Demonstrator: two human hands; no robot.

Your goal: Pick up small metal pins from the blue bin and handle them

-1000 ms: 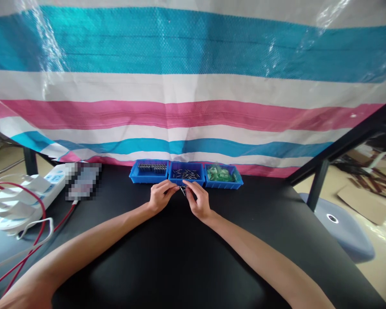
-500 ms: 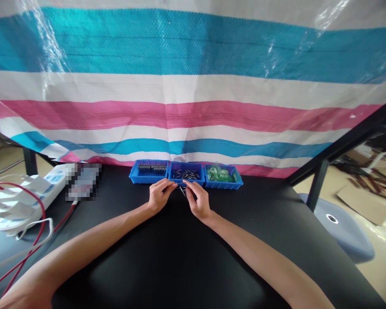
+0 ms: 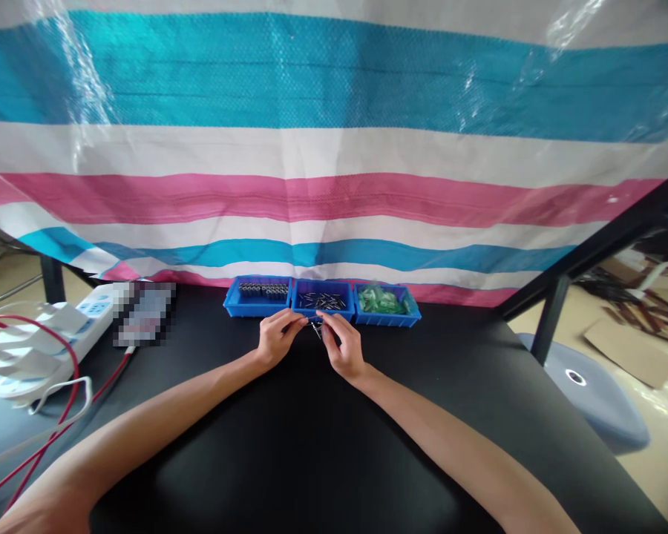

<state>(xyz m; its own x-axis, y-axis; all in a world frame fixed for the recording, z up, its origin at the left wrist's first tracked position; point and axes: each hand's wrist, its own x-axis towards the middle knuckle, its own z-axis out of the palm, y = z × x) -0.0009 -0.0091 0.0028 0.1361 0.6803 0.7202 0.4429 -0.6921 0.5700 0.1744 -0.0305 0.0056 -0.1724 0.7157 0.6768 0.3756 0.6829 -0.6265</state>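
Note:
My left hand (image 3: 278,338) is closed in a pinch just in front of the middle blue bin. Across from it, my right hand (image 3: 344,347) is pinched too, its fingertips a small gap away from the left ones. A thin item seems to span that gap, too small to name. Just below it shows a small, shiny dark metal piece (image 3: 317,328), beside the right fingers; whether it is held or lies on the table I cannot tell. Behind the hands, the middle blue bin (image 3: 298,307) contains many loose slim metal pins.
The left blue bin (image 3: 238,310) has rows of short metal cylinders; the right one (image 3: 390,321) contains green plastic packets. On the black table's (image 3: 312,452) left lie a power strip (image 3: 83,326), cables and a blurred phone-like device (image 3: 145,313). A striped sheet (image 3: 323,200) hangs behind.
Both hands stay almost in place, fingertips still close together. The thin item between them shows slightly differently. The bins have not moved.

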